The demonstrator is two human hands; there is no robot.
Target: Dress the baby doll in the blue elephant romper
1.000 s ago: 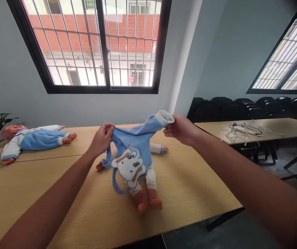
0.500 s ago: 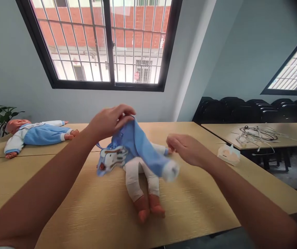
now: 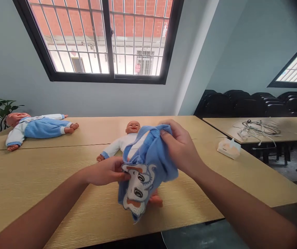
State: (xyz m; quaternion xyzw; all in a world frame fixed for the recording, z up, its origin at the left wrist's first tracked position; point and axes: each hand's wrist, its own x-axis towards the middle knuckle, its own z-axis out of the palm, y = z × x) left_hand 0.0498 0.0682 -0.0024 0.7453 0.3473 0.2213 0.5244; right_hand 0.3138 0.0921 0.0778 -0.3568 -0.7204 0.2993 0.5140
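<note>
A light blue garment [image 3: 161, 155] with a white cartoon animal patch hangs between my two hands. My right hand [image 3: 177, 145] grips its upper right edge. Fingers of my left hand [image 3: 110, 170] close on its left side, beside the patch. Beneath and behind the garment a baby doll [image 3: 133, 127] lies face up on the wooden table [image 3: 86, 193], in a white top with blue cuffs. One bare foot of the doll shows at the garment's lower right; its legs are mostly hidden.
A second doll [image 3: 44, 128] in blue and white lies at the back left, near a plant [image 3: 4, 109]. A tissue pack [image 3: 228, 148] rests at the right. Tangled cables [image 3: 261, 128] lie on another table, before stacked black chairs [image 3: 221, 103].
My right hand has taken hold of the garment, and my left hand has moved down to its side. The patch has turned toward me. The doll's head and one arm now show.
</note>
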